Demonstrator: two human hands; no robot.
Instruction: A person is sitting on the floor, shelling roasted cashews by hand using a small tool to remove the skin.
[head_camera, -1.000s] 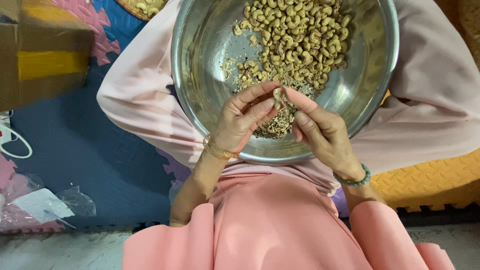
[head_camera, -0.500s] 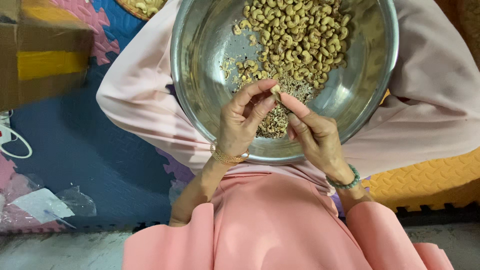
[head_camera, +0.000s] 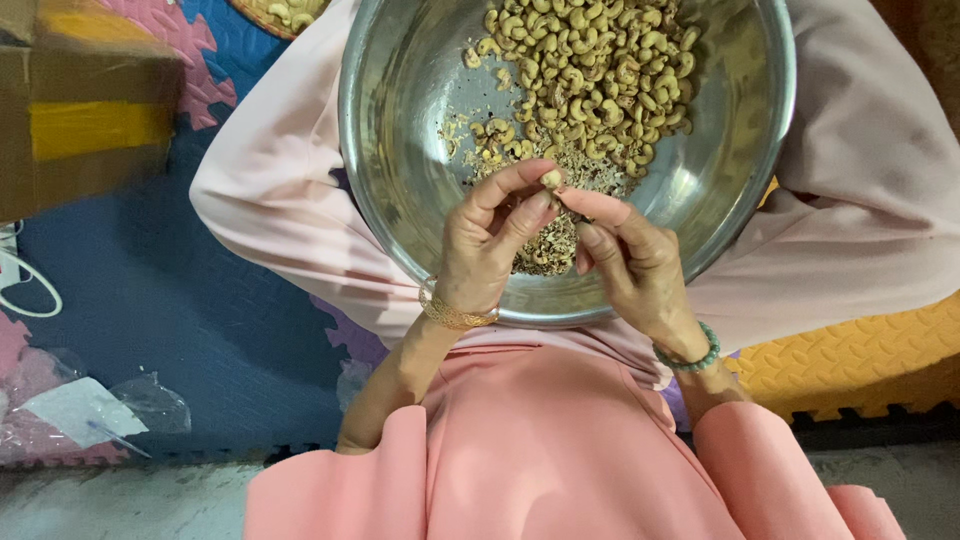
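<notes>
A large steel bowl (head_camera: 400, 150) rests on my lap and holds a heap of pale cashew kernels (head_camera: 590, 75) at its far side, with crumbs and skin flakes (head_camera: 545, 245) nearer me. My left hand (head_camera: 490, 245), a gold bangle on its wrist, pinches one cashew kernel (head_camera: 551, 179) between thumb and fingertips above the bowl. My right hand (head_camera: 625, 260), with a green bead bracelet, has its fingertip touching the same kernel from the right.
A cardboard box (head_camera: 75, 110) with yellow tape stands at the left. Foam puzzle mats cover the floor, blue (head_camera: 170, 310) on the left and yellow (head_camera: 850, 360) on the right. A clear plastic bag (head_camera: 90, 410) lies lower left. A woven tray with more kernels (head_camera: 285, 12) peeks in at the top.
Both hands have shifted slightly away from me over the bowl, still working one kernel between the fingertips; the kernel now sits more exposed at the tips.
</notes>
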